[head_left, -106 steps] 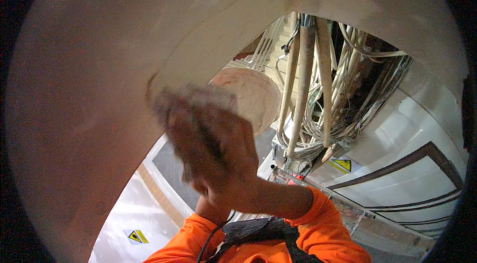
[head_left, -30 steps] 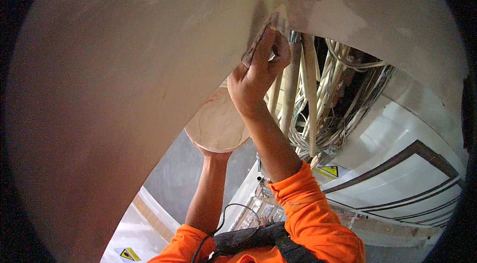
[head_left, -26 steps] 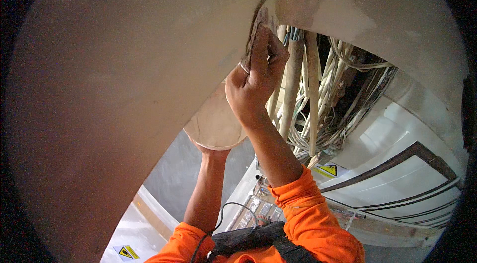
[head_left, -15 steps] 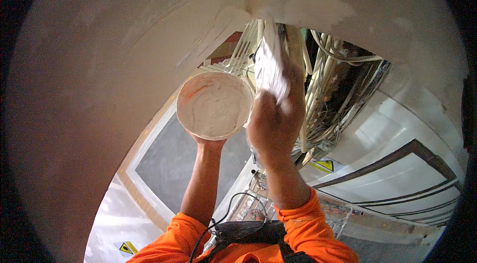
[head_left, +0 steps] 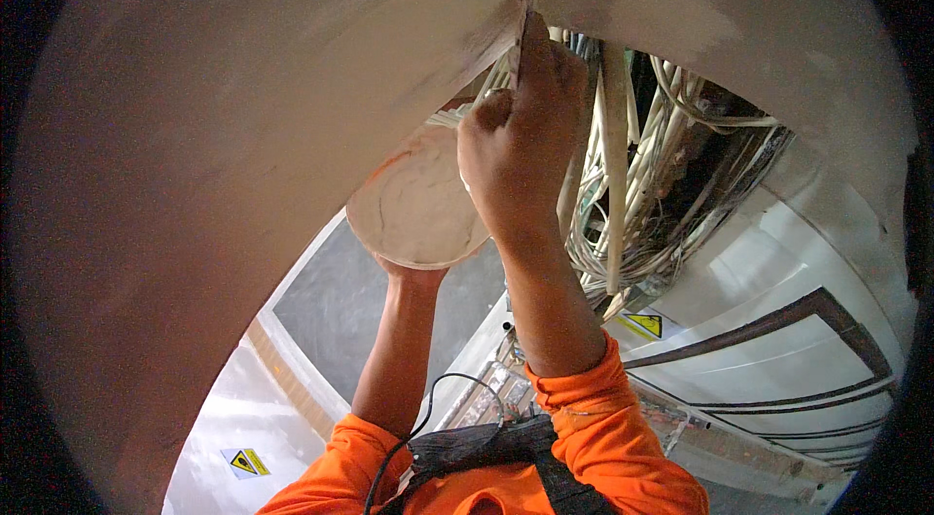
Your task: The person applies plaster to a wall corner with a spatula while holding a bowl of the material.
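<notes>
Up goes the right hand [head_left: 520, 141] since half a second back, off the round white tub [head_left: 418, 199] and onto the edge of the plastered surface [head_left: 243, 126], fingers clenched around a thin scraper blade [head_left: 522, 38] pressed into the seam. Meanwhile the tub has tilted and slid partly behind that wrist, the left hand [head_left: 409, 272] cupping it from underneath, grasping its base. Behind them hang pale cables [head_left: 623, 175], very near the knuckles. Risks now: with the tub leaning, wet filler could slop out over the orange sleeve [head_left: 574, 398]; too steep a blade may gouge the fresh coat; and a slip off the edge would drive the tool into those cables.
</notes>
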Demonstrator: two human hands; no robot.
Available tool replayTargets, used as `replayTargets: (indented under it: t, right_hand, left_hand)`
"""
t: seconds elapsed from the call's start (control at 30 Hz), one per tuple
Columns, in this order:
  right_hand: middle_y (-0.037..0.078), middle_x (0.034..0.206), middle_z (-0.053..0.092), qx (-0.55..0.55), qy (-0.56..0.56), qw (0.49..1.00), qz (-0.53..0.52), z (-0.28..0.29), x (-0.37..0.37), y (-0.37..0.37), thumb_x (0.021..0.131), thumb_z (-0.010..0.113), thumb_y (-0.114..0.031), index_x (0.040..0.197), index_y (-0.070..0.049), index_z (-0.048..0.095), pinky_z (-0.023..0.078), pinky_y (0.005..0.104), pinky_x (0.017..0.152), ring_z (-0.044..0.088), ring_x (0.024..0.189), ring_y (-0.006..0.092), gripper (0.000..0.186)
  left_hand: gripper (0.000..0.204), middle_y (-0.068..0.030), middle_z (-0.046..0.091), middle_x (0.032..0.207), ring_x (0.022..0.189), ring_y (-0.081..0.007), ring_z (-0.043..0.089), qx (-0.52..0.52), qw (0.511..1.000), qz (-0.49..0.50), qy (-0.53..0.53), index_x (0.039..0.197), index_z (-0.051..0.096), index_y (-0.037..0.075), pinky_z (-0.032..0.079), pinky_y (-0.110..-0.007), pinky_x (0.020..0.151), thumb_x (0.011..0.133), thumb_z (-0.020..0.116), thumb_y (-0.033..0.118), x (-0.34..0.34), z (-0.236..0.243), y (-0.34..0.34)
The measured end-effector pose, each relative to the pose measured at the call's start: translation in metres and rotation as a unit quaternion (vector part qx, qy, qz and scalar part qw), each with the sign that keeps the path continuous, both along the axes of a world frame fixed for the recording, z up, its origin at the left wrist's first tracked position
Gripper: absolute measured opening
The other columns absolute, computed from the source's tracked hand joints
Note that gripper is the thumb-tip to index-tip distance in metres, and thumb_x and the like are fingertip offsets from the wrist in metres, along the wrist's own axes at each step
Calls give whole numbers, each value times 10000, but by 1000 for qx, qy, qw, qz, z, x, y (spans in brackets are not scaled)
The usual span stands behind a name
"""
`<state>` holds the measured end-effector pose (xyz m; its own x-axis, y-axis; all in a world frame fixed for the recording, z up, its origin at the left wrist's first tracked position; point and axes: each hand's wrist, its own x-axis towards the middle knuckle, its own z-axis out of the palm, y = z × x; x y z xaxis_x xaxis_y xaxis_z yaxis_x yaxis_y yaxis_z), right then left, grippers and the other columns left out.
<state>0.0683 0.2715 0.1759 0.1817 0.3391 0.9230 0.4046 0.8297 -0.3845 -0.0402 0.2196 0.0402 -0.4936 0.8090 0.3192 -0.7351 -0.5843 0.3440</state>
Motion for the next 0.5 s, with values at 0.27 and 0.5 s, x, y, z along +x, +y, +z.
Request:
replayTargets:
  t: [0.27,0.5]
  right_hand:
    - [245,1124,459,-17,-52,995,80,-13,-21,-71,640,531,-8,1303,-3,360,333,517,803,444,965,401,684]
    - [237,1100,517,42,-10,998,55,-13,15,-51,691,408,40,1204,29,469,381,444,884,498,979,402,517]
  left_hand:
    - [667,-87,405,1323,1208,-293,393,7,999,-36,2,1309,365,155,323,-483,1000,838,279,620,1,7,-11]
    - [673,-92,399,1327,1207,-297,393,26,997,-74,-5,1310,362,149,332,-483,993,838,274,621,-1,21,-23]
